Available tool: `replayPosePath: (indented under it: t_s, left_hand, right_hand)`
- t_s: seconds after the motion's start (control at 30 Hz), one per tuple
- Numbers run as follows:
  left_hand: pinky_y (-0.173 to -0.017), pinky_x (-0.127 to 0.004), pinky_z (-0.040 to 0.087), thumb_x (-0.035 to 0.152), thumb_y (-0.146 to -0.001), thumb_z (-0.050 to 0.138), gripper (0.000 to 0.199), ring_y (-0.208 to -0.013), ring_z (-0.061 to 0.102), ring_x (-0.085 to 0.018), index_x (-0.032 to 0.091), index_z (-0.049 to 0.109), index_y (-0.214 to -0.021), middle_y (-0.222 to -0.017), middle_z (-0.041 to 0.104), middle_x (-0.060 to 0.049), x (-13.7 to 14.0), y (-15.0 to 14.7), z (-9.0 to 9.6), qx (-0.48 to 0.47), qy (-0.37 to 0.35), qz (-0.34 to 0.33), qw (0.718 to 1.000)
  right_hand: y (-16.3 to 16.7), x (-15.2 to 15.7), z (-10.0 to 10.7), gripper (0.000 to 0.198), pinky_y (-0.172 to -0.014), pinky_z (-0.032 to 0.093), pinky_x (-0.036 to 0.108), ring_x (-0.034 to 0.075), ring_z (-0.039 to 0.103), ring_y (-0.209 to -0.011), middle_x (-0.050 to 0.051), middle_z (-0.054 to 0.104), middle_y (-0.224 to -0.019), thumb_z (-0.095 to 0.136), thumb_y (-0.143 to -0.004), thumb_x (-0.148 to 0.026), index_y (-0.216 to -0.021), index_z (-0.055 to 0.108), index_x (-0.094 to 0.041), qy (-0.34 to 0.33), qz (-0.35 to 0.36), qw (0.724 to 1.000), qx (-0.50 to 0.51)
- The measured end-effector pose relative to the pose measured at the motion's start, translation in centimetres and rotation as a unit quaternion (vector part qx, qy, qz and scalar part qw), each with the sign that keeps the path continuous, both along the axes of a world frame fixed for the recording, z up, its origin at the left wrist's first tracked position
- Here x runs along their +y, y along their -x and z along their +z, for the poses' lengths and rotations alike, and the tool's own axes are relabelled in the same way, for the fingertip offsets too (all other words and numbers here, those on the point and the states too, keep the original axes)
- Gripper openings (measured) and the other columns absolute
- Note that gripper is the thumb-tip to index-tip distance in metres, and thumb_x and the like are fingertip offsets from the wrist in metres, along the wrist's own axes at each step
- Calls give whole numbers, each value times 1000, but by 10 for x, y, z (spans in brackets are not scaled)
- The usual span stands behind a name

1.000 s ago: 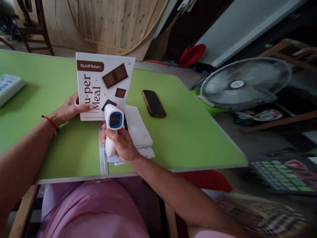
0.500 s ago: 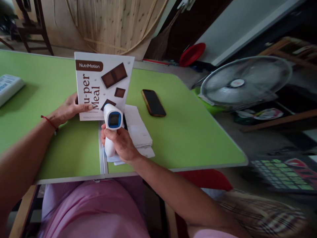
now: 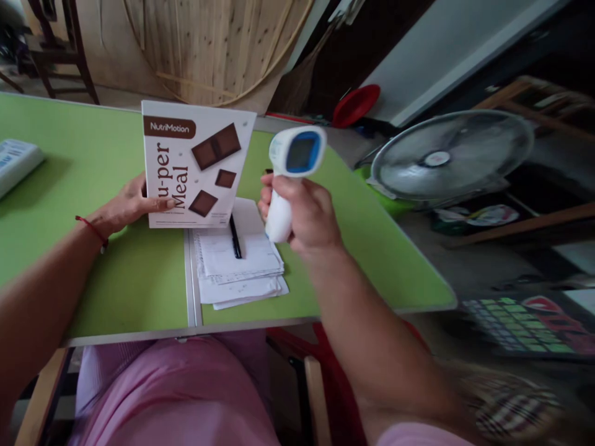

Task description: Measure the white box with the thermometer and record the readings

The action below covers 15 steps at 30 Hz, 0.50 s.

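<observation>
My left hand [image 3: 139,201] grips the lower left edge of a white box [image 3: 211,201] with "NutriMotion" lettering and chocolate pieces printed on it, thumb across the front. The box stands nearly upright over the green table. To the right of it, my right hand [image 3: 304,210] is wrapped around the handle of a white infrared thermometer [image 3: 280,217], raised above the table, its blue-framed screen facing me. Below the box lies a stack of handwritten papers [image 3: 253,263] with a black pen [image 3: 235,238] on top. The phone is almost wholly hidden behind my right hand.
The green table [image 3: 130,279] has a metal seam beside the papers. A white box-like object [image 3: 18,161] lies at the far left. Beyond the right edge are a fan [image 3: 450,155], a red basin [image 3: 356,105] and a keyboard-patterned item [image 3: 515,325].
My right hand has moved right and upward with the thermometer, away from the box front, uncovering the pen and papers and covering the phone. My left hand and the box have barely shifted.
</observation>
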State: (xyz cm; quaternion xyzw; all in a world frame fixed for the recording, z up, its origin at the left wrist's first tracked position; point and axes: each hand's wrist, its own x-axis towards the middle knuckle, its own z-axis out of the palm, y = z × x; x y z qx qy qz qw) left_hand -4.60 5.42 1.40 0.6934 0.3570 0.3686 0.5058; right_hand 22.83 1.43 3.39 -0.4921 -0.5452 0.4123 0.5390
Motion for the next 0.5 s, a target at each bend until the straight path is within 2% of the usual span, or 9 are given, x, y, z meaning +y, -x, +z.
replayPosePath:
  t_s: [0.07,0.17,0.3,0.43,0.5]
  left_hand:
    - [-92,-41,51,36,-70,75,60,-107,62,-29,18,55,-124,-114,67,-10,1,1,-1,3,-3,2,1000]
    - [-90,-40,52,37,-69,76,61,-105,63,-29,19,54,-123,-111,69,-9,1,1,-3,2,-8,2,1000]
    - [-90,-44,51,40,-68,76,58,-104,62,-30,20,57,-118,-111,68,-8,0,0,-4,-3,-25,41,999]
    - [-91,-43,51,40,-67,76,56,-108,60,-29,18,56,-115,-118,64,-10,2,-3,-6,-28,-54,75,995]
    - [-92,-43,50,39,-66,77,60,-111,58,-29,18,52,-117,-120,62,-11,4,-4,-7,-56,-75,97,991]
  right_hand:
    - [-15,25,-11,26,-48,33,26,10,43,-49,-5,45,-54,62,-68,-44,-64,53,-20,22,-57,995,-81]
    - [-25,48,-36,22,-47,30,26,11,41,-49,-5,41,-48,60,-65,-39,-58,53,-20,53,-134,965,-221]
    - [-22,50,-55,20,-51,36,28,15,51,-56,-1,51,-53,63,-63,-37,-61,56,-19,32,-127,918,-375]
    - [-19,45,-58,21,-61,44,34,22,59,-68,7,61,-68,64,-68,-39,-71,61,-18,19,-128,876,-465]
    - [-19,42,-57,26,-69,47,38,26,60,-79,12,64,-80,64,-69,-39,-80,63,-15,-28,-147,858,-492]
